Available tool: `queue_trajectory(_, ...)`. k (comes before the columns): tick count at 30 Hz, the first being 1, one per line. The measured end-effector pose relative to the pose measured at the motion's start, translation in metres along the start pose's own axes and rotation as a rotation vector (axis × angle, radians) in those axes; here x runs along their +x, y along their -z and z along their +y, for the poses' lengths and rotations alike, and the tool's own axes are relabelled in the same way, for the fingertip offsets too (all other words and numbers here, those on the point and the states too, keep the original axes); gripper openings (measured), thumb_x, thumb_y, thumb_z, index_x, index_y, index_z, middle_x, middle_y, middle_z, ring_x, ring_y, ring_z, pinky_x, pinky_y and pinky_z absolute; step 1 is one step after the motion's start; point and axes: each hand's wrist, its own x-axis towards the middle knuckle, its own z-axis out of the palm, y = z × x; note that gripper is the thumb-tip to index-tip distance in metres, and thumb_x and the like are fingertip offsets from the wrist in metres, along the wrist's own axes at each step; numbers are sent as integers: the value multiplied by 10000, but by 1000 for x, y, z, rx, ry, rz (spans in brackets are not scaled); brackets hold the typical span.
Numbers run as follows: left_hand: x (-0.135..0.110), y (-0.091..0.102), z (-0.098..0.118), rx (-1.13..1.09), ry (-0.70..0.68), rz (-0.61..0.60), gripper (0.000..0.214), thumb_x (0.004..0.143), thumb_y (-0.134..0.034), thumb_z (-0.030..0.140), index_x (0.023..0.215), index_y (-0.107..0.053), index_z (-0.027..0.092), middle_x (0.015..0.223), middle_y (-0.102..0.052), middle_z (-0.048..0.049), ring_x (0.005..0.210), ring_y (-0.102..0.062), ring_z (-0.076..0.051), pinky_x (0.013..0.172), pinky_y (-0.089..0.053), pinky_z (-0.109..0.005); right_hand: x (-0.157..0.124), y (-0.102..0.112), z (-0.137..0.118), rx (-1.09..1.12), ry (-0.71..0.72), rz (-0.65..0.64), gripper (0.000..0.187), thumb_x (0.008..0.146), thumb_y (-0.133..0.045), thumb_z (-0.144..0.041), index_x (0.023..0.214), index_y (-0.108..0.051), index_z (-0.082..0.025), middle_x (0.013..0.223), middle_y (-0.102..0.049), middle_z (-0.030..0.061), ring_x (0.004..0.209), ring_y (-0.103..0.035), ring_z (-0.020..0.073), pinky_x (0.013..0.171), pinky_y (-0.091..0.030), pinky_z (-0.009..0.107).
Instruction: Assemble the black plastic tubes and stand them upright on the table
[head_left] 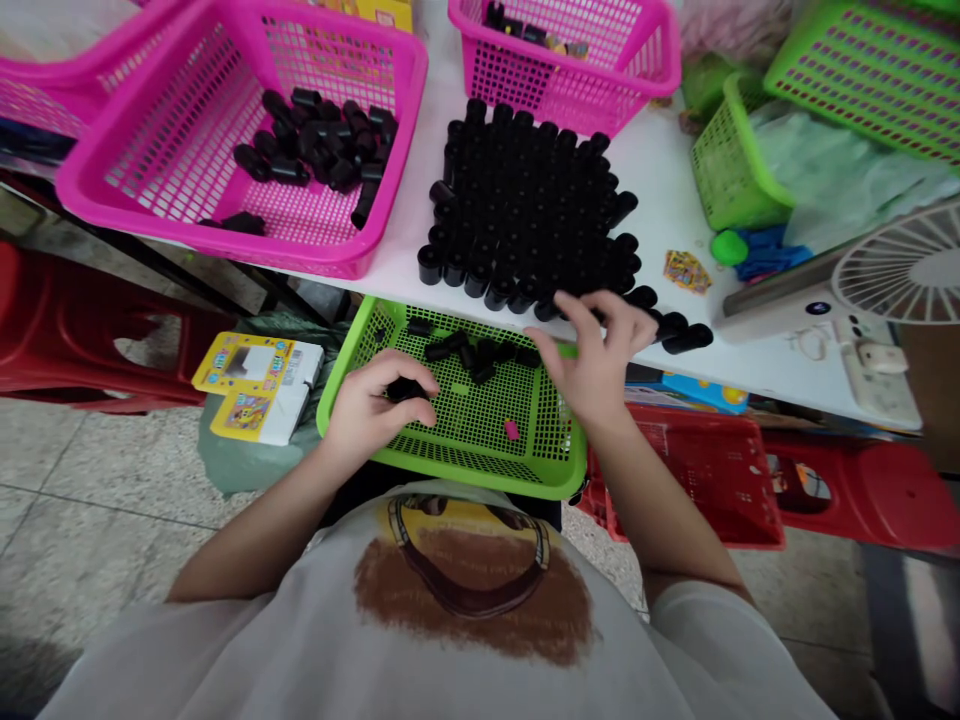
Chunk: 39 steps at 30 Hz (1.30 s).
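Observation:
Upright black plastic tubes point(525, 200) stand packed together in a block on the white table. My right hand point(600, 350) is at the block's front edge, thumb and fingers apart, its fingertips close to the front row; no tube shows in its grasp. Over the left side of a green basket point(465, 470), my left hand point(379, 400) is curled around a black tube point(407, 390), which the fingers partly hide. Loose black tubes point(480, 355) lie in that basket, along with a small pink piece point(511, 429).
A pink basket point(382, 240) at left holds more black tubes. Another pink basket point(570, 95) stands behind the block. To the right are a white fan point(795, 290), a green basket point(739, 180) and a colourful card point(686, 271). A yellow-and-white box point(259, 385) lies below, left.

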Motion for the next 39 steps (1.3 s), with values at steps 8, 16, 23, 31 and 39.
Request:
queue_trajectory(8,-3,-9,-3,-101,155,-83,423,911,-756,632,977,-799,216,956,-782,-70,650,-669,-136,634,-577,-272,-6,-34,-37,60,139,-1071,510,1041,-654,-346,1502,-563,-147,1223,-704,205,958,-745,332,768,-585,394)
queue_trajectory(16,-7,-14,-11,-123,190,-66,233,872,-851,341,1067,-793,228,1140,-716,-81,842,-699,-138,728,-617,-248,-18,-31,-33,302,115,-964,233,962,-774,-254,1150,-674,-159,1215,-696,155,1176,-686,301,1008,-583,419)
queue_trajectory(23,-7,-21,-2,-400,224,126,331,782,-944,330,1015,-744,206,1043,-817,-55,883,-785,-146,790,-658,-229,-37,14,-49,1617,-563,-367,361,923,-827,-474,1177,-632,-307,1167,-689,2,1013,-764,185,989,-675,437)
queue_trajectory(31,-14,-32,10,-417,194,55,329,778,-942,282,1048,-775,199,1034,-846,-69,913,-822,-170,880,-691,-274,-41,28,-66,1669,-556,-236,350,830,-924,-431,1123,-782,-303,1176,-764,16,994,-762,194,954,-714,458)
queue_trajectory(39,-12,-20,11,-211,120,17,381,690,-1006,330,1034,-860,256,987,-861,-44,799,-825,-167,793,-694,-238,-53,27,-64,1500,-391,-301,318,884,-863,-447,1157,-783,-303,1123,-787,47,973,-770,211,861,-700,381)
